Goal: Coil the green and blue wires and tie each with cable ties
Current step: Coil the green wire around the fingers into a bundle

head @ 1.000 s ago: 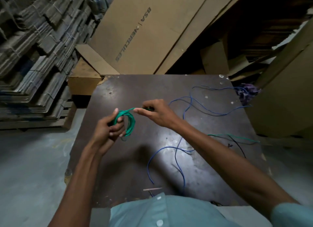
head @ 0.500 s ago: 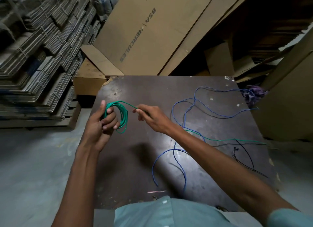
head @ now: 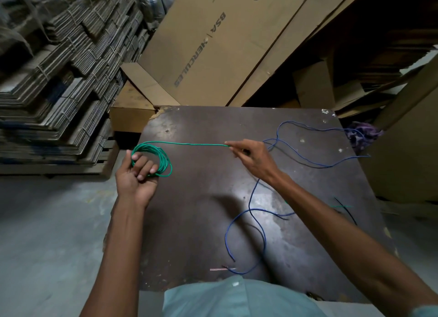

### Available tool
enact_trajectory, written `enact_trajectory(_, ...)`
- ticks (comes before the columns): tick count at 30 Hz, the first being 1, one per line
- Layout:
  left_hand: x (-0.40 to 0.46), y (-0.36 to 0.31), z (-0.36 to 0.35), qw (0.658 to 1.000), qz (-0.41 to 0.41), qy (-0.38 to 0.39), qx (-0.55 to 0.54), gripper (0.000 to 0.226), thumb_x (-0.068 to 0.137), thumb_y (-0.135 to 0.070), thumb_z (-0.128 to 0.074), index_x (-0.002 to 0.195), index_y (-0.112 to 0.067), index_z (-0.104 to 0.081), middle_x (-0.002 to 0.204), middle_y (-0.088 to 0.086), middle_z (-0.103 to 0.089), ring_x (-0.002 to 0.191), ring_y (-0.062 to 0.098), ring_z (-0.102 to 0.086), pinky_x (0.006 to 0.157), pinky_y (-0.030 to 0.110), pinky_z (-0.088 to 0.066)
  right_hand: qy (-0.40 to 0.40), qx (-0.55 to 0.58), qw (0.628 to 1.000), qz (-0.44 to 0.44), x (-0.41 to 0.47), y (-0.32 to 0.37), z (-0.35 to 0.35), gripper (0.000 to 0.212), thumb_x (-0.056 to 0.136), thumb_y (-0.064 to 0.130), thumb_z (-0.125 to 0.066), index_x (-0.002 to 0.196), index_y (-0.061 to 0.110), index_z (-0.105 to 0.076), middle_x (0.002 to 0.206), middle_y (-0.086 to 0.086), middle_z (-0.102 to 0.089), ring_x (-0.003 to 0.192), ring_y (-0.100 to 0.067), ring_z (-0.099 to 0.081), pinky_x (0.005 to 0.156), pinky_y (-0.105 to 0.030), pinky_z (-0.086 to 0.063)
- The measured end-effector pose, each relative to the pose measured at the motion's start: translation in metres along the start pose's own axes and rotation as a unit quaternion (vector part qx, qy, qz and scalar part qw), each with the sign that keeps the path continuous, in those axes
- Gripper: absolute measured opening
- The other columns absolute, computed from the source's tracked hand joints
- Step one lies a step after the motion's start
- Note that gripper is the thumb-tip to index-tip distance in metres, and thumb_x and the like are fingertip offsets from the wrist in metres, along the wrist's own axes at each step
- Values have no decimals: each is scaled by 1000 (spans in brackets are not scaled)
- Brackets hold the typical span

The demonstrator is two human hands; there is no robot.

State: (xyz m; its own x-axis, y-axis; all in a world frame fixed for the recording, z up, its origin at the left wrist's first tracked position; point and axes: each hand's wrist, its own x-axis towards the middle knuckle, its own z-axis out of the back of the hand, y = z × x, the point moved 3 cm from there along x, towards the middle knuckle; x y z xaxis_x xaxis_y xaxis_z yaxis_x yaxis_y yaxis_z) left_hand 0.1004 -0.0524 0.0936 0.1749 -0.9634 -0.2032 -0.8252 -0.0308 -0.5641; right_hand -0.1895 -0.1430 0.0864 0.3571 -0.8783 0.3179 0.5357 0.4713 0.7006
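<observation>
Fingers of left hand curled through green wire coil, right hand pinching its taut strand, blue wire loose on table.

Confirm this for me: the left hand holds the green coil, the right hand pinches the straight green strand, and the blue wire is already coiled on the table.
One thing is wrong: the blue wire is not coiled. The head view shows it lying loose in open loops on the table. The rest holds: the left hand holds the green coil, and the right hand pinches the straight green strand.
</observation>
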Motion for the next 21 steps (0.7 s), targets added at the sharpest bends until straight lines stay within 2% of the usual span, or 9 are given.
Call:
enact_trajectory(2, 3, 2, -2, 1000, -20, -14, 2, 37, 101, -37, -35, 69, -22, -47, 43, -9, -28, 36, 6, -25, 48, 19, -34, 7, -61, 998, 32, -4, 2, -4, 28, 96, 17, -65, 122, 22, -75, 75, -1, -63, 62, -8, -55, 58, -28, -42)
enact_trajectory(3, 4, 5, -3, 999, -30, -22, 12, 37, 102, -38, -34, 71, -22, -45, 43, -9, -28, 36, 5, -26, 49, 19, -35, 25, -102, 993, 53, -7, 5, -8, 28, 96, 19, -64, 121, 23, -75, 75, -3, -63, 63, -18, -59, 56, -31, -41)
enact_trajectory(6, 6, 17, -8, 992, -55, -67, 92, 37, 104, -41, -30, 76, -21, -42, 44, -11, -32, 38, 4, -29, 48, 20, -37, 105, -187, 968, 131, -16, 29, -24, 26, 91, 22, -60, 108, 26, -80, 80, -4, -66, 68, -33, -68, 52, -32, -45)
enact_trajectory(9, 6, 31, -20, 971, -92, -102, 194, 38, 105, -39, -32, 76, -17, -44, 47, -8, -44, 41, 7, -40, 46, 21, -38, 168, -201, 942, 208, -19, 68, -36, 24, 86, 22, -60, 98, 26, -80, 83, -2, -66, 77, -29, -69, 54, -28, -40)
enact_trajectory(11, 2, 38, -29, 955, -113, -117, 249, 37, 105, -35, -34, 76, -15, -45, 49, -6, -54, 44, 9, -50, 46, 22, -44, 193, -189, 932, 240, -14, 91, -37, 20, 89, 22, -61, 97, 26, -79, 84, -1, -64, 80, -28, -66, 54, -30, -42)
enact_trajectory(14, -4, 45, -38, 923, -119, -109, 350, 38, 105, -33, -36, 75, -14, -49, 51, -3, -62, 47, 7, -57, 49, 23, -48, 175, -127, 944, 250, 1, 112, -35, 15, 91, 20, -65, 98, 22, -78, 85, -1, -64, 71, -22, -59, 53, -31, -41)
enact_trajectory(17, -11, 52, -42, 902, -104, -76, 412, 44, 105, -32, -36, 72, -10, -54, 45, -4, -51, 39, 6, -46, 39, 19, -36, 128, -43, 965, 226, 23, 114, -31, 9, 87, 19, -75, 95, 17, -80, 81, 2, -66, 63, -3, -41, 56, -26, -40)
enact_trajectory(19, -13, 56, -43, 907, -78, -55, 410, 44, 104, -33, -38, 72, -9, -55, 44, -4, -38, 35, 5, -33, 36, 17, -27, 98, -21, 974, 202, 35, 110, -26, 13, 86, 25, -80, 95, 16, -79, 78, 7, -64, 59, -2, -41, 58, -24, -39)
enact_trajectory(21, -14, 55, -38, 912, -44, -47, 405, 44, 103, -36, -39, 71, -9, -52, 43, -7, -31, 34, 5, -25, 38, 18, -25, 79, 3, 982, 171, 42, 105, -19, 21, 83, 35, -83, 93, 17, -79, 74, 9, -66, 58, 5, -48, 59, -19, -37)
